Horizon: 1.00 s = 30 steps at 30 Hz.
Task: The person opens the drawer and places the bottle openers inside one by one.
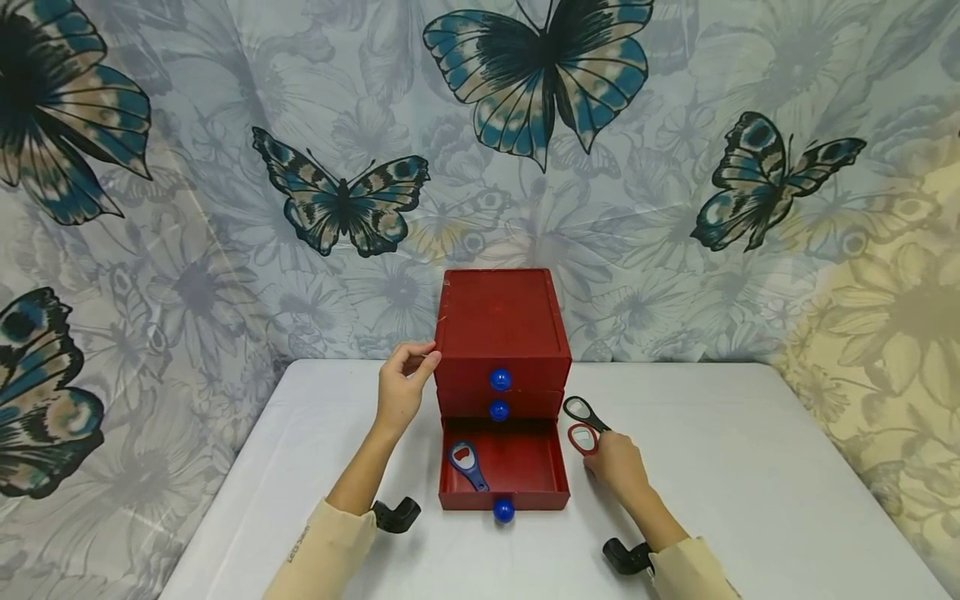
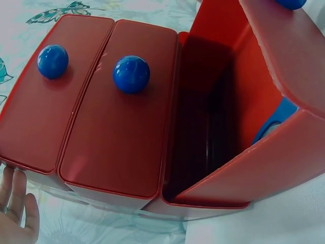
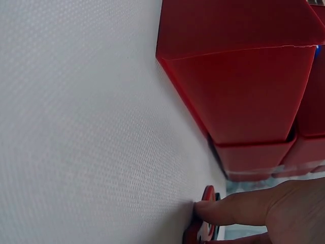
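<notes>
A red drawer cabinet (image 1: 501,317) with blue knobs stands on the table, its bottom drawer (image 1: 525,479) pulled out. Inside that drawer, toward the left, lies a small blue tool (image 1: 468,465) with a rounded head and short handle; its exact kind is unclear. My left hand (image 1: 401,392) rests its fingertips against the cabinet's upper left side; the left wrist view shows its fingers (image 2: 18,195) by the cabinet's edge. Right of the drawer, my right hand (image 1: 618,467) pinches scissors (image 1: 583,439) low by the tabletop, one handle loop black and one red. The blades are hidden by the hand.
The two upper drawers are closed, with blue knobs (image 1: 500,380) on their fronts. The white table (image 1: 750,483) extends to both sides. Behind it hangs a butterfly-patterned cloth (image 1: 637,292), close to the cabinet's back.
</notes>
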### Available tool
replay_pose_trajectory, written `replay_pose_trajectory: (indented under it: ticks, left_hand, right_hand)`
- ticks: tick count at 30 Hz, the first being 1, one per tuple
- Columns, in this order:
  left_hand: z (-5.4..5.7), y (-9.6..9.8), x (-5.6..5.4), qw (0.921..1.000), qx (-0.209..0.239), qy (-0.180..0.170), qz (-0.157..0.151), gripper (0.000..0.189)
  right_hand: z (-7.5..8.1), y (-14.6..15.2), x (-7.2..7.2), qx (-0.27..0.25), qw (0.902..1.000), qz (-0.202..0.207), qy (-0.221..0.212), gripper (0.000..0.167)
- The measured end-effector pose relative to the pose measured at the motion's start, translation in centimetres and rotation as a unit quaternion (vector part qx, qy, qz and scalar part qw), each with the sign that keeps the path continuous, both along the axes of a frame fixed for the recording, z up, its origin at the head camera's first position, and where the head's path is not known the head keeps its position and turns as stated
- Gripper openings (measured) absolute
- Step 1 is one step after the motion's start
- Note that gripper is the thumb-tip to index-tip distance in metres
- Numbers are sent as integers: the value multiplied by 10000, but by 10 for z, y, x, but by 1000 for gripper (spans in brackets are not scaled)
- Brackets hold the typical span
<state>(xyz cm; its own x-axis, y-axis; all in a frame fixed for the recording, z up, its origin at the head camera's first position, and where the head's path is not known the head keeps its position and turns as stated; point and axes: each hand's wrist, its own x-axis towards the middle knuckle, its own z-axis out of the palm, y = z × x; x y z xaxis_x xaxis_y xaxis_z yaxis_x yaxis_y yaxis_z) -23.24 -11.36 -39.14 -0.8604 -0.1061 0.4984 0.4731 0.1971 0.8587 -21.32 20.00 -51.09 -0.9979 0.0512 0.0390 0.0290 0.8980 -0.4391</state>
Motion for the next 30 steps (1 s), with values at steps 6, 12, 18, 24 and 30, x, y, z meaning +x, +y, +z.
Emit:
replay_pose_trajectory:
  ticks: [6,12,18,24,30]
  left_hand:
    - [2,-1,-1,10000,-7,-22,-29,21]
    - [1,-1,0,9999,-4,-116,-64,21]
    - [0,-1,1,9999,-10,-142,-79,20]
    - [1,0,3,9998,-52,-182,-16,21]
    - [3,0,4,9998,-61,-189,-7,22]
  right_hand:
    - [0,-1,-1,-50,10000,-15,15,15]
    - [-1,-2,1,-127,9999,3,47,15]
    - [-2,6,1,-887,9951,-250,-364,17]
    - [4,17,2,-2121,9726,-414,-857,18]
    - [12,19,10,-2698,9575,-330,-968,18]
